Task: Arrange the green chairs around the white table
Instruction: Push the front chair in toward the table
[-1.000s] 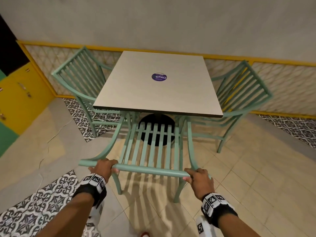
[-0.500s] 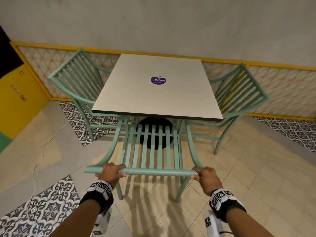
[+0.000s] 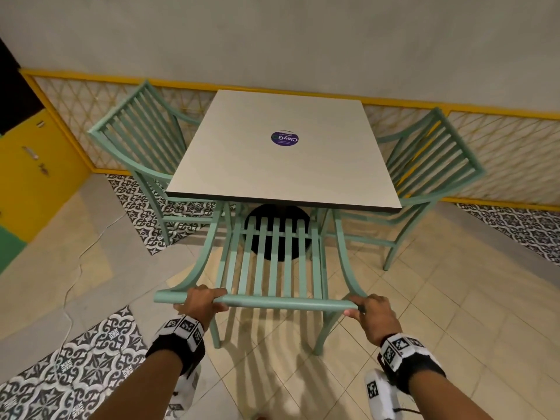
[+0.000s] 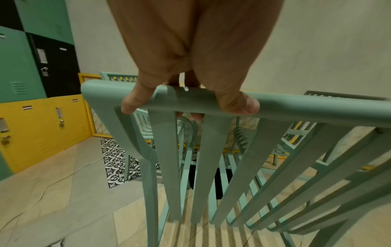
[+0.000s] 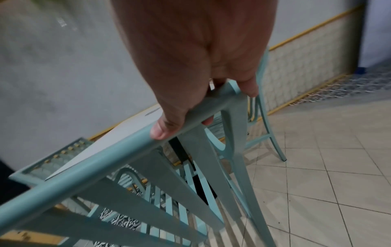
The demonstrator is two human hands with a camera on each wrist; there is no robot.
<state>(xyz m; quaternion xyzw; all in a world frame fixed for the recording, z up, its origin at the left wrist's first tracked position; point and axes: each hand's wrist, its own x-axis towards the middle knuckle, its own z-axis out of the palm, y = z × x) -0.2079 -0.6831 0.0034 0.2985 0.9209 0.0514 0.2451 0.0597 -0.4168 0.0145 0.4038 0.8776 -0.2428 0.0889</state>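
Mint-green slats fill the middle of the head view: the near green chair (image 3: pixel 274 262) stands at the front edge of the white table (image 3: pixel 285 165), its seat tucked partly under the top. The left hand (image 3: pixel 201 301) curls over the top rail (image 3: pixel 257 302) near its left end, and the right hand (image 3: pixel 375 313) wraps the same rail at its right corner. Both wrists wear black bands with checkered markers. 2 more green chairs flank the table, the left chair (image 3: pixel 136 147) and the right chair (image 3: pixel 433 159), each pushed against its side. A round purple sticker (image 3: pixel 285 138) lies on the tabletop, and a black round base (image 3: pixel 277 231) shows beneath it.

From the left wrist, the left hand (image 4: pixel 190 70) grips the top rail (image 4: pixel 296 108) tightly, fingers (image 4: pixel 237 103) folded over the front and fingertips showing between the slats underneath. This view alone shows yellow, green and black lockers (image 4: pixel 42 125) with latches along the left wall.

From the right wrist, the right hand (image 5: pixel 196 66) closes round the top rail (image 5: pixel 95 160) just where it meets the corner post, thumb (image 5: pixel 162 128) pressed on the front. A strip of the white table (image 5: pixel 110 143) shows past the rail.

Beige floor tiles (image 3: pixel 424 313) lie underfoot with patterned black-and-white tile strips, and a yellow-framed lattice panel (image 3: pixel 500 153) runs along the base of the grey wall.
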